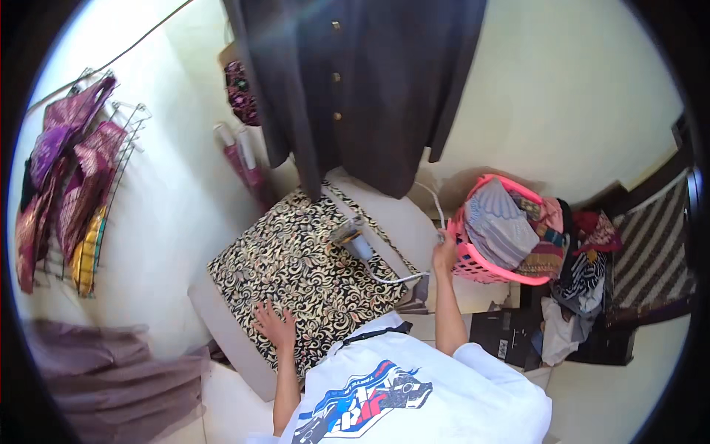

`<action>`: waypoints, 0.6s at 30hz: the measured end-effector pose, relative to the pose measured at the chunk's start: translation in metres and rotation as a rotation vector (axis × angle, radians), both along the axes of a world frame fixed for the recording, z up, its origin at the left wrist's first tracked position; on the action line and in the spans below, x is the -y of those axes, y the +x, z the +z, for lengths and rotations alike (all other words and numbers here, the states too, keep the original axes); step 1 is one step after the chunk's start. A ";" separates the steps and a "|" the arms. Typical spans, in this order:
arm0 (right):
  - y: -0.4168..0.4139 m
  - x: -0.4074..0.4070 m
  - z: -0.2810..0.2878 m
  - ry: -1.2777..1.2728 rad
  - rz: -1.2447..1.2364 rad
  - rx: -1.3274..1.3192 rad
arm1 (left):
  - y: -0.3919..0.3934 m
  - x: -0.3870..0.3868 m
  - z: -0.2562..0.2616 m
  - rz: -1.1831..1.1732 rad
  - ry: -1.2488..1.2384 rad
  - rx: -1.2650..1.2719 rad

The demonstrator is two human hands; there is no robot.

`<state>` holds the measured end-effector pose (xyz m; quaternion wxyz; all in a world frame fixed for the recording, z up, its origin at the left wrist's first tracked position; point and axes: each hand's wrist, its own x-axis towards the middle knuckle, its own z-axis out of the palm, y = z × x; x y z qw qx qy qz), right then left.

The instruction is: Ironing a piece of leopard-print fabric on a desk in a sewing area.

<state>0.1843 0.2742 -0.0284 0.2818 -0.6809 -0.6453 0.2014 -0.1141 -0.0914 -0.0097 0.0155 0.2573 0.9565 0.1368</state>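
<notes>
A black and cream floral-patterned cloth (277,250) lies over a padded surface with a pale cover (222,322). My left hand (275,326) rests on the cloth near its lower edge, fingers spread. An iron (354,237) with a light blue part sits on the upper right of the cloth, touched by neither hand. From the iron a white cord (394,281) curves to the right. My right hand (445,252) has its fingers closed round the cord beside the laundry basket.
A pink plastic basket (477,269) heaped with clothes stands at the right, with more clothes beyond it. A dark buttoned garment (371,100) hangs over the far edge of the padded surface. Purple garments (83,161) hang on a wire rack at the left wall.
</notes>
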 end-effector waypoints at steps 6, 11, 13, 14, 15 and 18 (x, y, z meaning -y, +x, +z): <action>-0.042 0.005 0.071 0.003 0.275 -0.500 | 0.024 -0.040 0.014 -0.272 0.203 0.021; -0.074 0.034 0.085 0.181 0.861 -0.163 | 0.042 -0.053 -0.008 -0.357 0.197 -0.026; -0.089 0.062 0.096 0.324 0.908 0.172 | 0.041 -0.050 -0.017 -0.327 0.192 -0.078; -0.093 0.066 0.085 0.334 0.936 0.181 | 0.040 -0.052 -0.017 -0.338 0.190 -0.073; -0.095 0.068 0.068 0.271 0.960 0.017 | 0.042 -0.054 -0.015 -0.350 0.187 -0.068; -0.113 0.068 0.071 0.094 1.045 -0.151 | 0.040 -0.052 -0.018 -0.347 0.220 -0.051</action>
